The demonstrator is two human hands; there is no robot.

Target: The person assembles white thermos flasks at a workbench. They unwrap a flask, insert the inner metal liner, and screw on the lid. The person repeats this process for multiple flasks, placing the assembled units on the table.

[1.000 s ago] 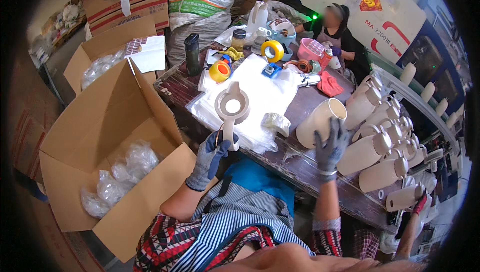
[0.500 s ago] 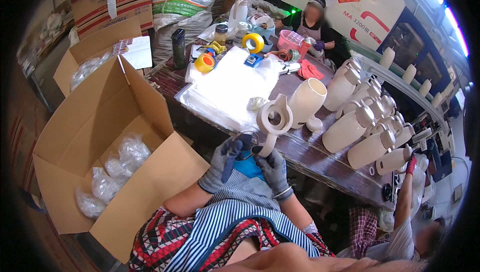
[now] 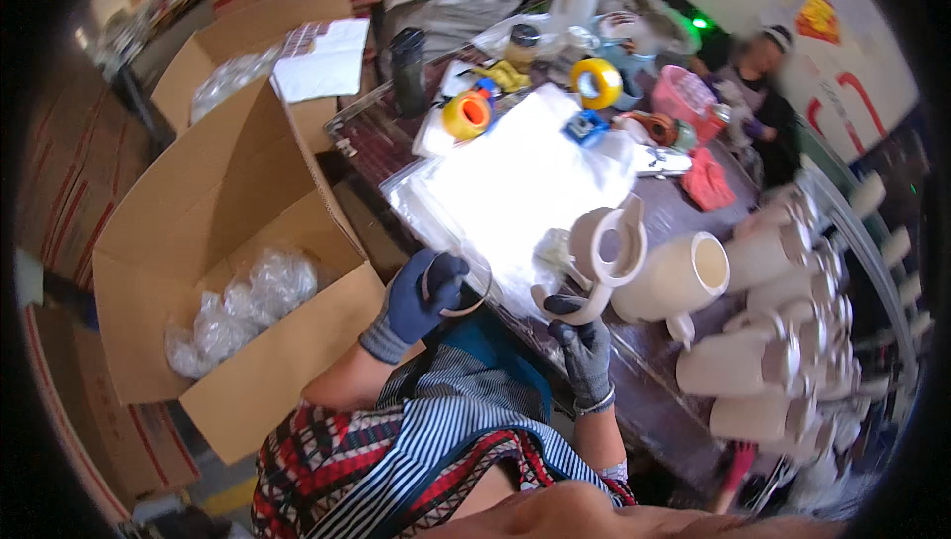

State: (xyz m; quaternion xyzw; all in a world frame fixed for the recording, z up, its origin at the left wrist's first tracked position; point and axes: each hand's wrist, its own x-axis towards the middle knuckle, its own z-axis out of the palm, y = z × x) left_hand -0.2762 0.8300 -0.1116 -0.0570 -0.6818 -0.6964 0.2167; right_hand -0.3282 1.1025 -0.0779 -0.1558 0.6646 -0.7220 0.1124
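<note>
My gloved left hand (image 3: pixel 424 293) is closed on a thin beige ring (image 3: pixel 487 289), which sticks out to the right of the fingers. In my gloved right hand (image 3: pixel 582 349) is a cream jug collar with a spout and a curved handle (image 3: pixel 584 242), gripped by its handle. The collar stands up over the table edge, its round hole facing me. Just right of it, an open cream jug body (image 3: pixel 659 289) lies on its side on the table, mouth turned to the right.
An open cardboard box (image 3: pixel 223 242) with plastic-wrapped items (image 3: pixel 267 286) stands at left. Clear plastic bags (image 3: pixel 505 182), tape rolls (image 3: pixel 594 83) and a red glove (image 3: pixel 706 180) lie on the dark table. Several cream jugs (image 3: pixel 738 361) crowd the right side. A co-worker (image 3: pixel 758 93) sits beyond.
My hands have moved apart, the left with the ring, the right carrying the collar rightward. The whole view has turned, so the table appears tilted and the jugs sit lower.
</note>
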